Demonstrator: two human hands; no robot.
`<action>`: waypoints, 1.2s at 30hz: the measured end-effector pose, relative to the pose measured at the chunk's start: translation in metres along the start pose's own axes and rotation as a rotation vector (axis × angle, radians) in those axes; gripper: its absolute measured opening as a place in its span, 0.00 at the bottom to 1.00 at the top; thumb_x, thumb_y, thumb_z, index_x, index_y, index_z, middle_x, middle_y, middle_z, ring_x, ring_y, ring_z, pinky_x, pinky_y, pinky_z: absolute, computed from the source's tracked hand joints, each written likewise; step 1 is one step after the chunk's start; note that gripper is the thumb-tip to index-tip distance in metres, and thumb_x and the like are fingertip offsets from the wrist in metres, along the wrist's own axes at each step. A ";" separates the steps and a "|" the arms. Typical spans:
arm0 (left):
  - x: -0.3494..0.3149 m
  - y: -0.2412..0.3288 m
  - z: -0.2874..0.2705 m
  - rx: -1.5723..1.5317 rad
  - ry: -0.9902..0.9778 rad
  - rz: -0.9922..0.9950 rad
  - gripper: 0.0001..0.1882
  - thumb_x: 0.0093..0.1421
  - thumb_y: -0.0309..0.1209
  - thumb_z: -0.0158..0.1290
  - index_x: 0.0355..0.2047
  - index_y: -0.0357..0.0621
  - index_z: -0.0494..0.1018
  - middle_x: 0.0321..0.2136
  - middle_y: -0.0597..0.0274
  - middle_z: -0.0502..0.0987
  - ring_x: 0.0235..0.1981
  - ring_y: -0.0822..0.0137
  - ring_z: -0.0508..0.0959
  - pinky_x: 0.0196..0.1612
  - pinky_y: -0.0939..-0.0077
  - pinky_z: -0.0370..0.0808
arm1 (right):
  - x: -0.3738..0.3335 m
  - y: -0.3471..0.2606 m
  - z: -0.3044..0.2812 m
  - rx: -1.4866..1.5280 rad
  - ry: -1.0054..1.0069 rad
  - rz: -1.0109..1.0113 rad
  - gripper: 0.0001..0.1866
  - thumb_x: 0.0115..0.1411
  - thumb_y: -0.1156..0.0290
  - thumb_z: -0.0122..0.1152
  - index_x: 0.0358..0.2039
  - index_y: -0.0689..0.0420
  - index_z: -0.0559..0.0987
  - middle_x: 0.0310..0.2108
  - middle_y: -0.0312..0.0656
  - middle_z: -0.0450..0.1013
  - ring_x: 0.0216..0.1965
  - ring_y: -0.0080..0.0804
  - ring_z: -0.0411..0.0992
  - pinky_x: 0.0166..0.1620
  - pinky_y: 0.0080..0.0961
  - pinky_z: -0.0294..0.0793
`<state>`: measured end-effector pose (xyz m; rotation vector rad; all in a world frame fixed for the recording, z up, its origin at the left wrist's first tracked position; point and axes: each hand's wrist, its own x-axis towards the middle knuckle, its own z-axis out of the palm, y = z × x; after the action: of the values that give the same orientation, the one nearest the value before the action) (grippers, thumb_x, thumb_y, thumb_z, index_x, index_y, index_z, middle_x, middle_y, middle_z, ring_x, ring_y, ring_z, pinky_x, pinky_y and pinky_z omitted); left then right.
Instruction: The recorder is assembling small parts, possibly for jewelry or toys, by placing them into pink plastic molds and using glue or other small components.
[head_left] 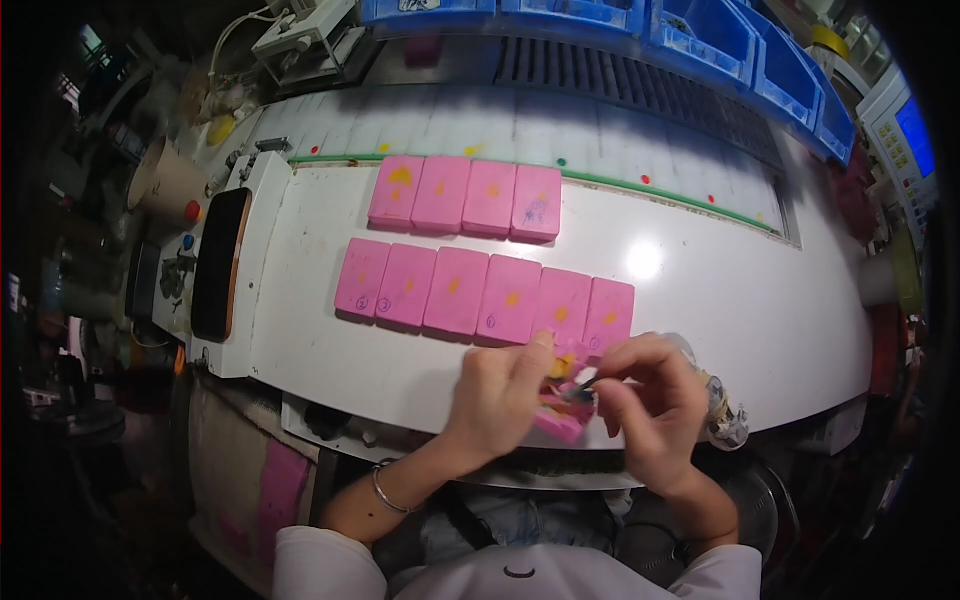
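Observation:
My left hand (497, 396) is closed around a pink block (562, 425) at the table's front edge. The block's inner side shows a yellow patch and dark marks, blurred by motion. Fingertips of my right hand (655, 400) pinch a small, dark, thin tool (582, 391) against the block; its exact kind is too small to tell. A white bit shows beside the tool's tip. Just beyond my hands lies a row of several pink blocks (457, 290) with yellow smears, and some bear handwritten marks. Behind it stands a second row of similar pink blocks (441, 194).
A black phone-like slab (221, 264) lies on a white ledge at the left. Blue bins (700, 40) line the back above a dark ribbed strip (640, 85). Clear bagged or glassy items (727, 415) sit right of my right hand. A device with a blue screen (912, 135) stands far right.

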<state>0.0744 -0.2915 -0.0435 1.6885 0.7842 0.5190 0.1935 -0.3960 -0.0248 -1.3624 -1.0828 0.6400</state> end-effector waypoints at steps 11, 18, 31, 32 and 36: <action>0.002 0.014 -0.016 -0.397 -0.271 -0.089 0.11 0.54 0.31 0.58 0.32 0.33 0.75 0.28 0.63 0.77 0.31 0.78 0.74 0.38 0.84 0.70 | 0.021 -0.002 -0.006 0.662 0.162 0.481 0.06 0.59 0.78 0.52 0.37 0.64 0.71 0.32 0.41 0.70 0.20 0.21 0.68 0.17 0.13 0.65; 0.004 0.013 -0.036 -0.775 -0.525 -0.260 0.10 0.57 0.30 0.55 0.33 0.35 0.75 0.27 0.64 0.77 0.30 0.78 0.74 0.35 0.84 0.70 | 0.084 -0.015 -0.015 0.574 -0.223 0.615 0.05 0.58 0.77 0.55 0.33 0.65 0.74 0.23 0.42 0.71 0.22 0.24 0.69 0.24 0.17 0.68; -0.025 -0.037 -0.045 -0.341 -0.041 -0.236 0.23 0.62 0.46 0.47 0.32 0.34 0.76 0.20 0.61 0.77 0.25 0.74 0.77 0.30 0.80 0.73 | 0.145 -0.041 0.016 -0.281 -0.380 -0.053 0.10 0.58 0.70 0.56 0.33 0.64 0.79 0.28 0.44 0.77 0.25 0.23 0.73 0.27 0.19 0.71; -0.021 -0.026 -0.043 -0.513 -0.001 -0.224 0.25 0.63 0.47 0.44 0.35 0.33 0.75 0.23 0.59 0.77 0.27 0.72 0.78 0.31 0.79 0.74 | 0.111 -0.046 0.007 -0.426 -0.548 -0.115 0.09 0.57 0.72 0.57 0.36 0.60 0.79 0.31 0.46 0.76 0.27 0.29 0.75 0.26 0.23 0.72; 0.005 -0.001 -0.021 -0.817 -0.144 -0.286 0.34 0.66 0.54 0.26 0.42 0.33 0.69 0.29 0.55 0.77 0.32 0.69 0.78 0.39 0.80 0.73 | 0.040 -0.055 -0.005 -0.549 -0.554 -0.052 0.18 0.51 0.80 0.61 0.44 0.57 0.75 0.36 0.45 0.73 0.32 0.36 0.75 0.34 0.28 0.74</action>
<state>0.0632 -0.2735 -0.0393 0.8316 0.5778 0.4277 0.2028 -0.3714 0.0379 -1.6569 -1.8317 0.7343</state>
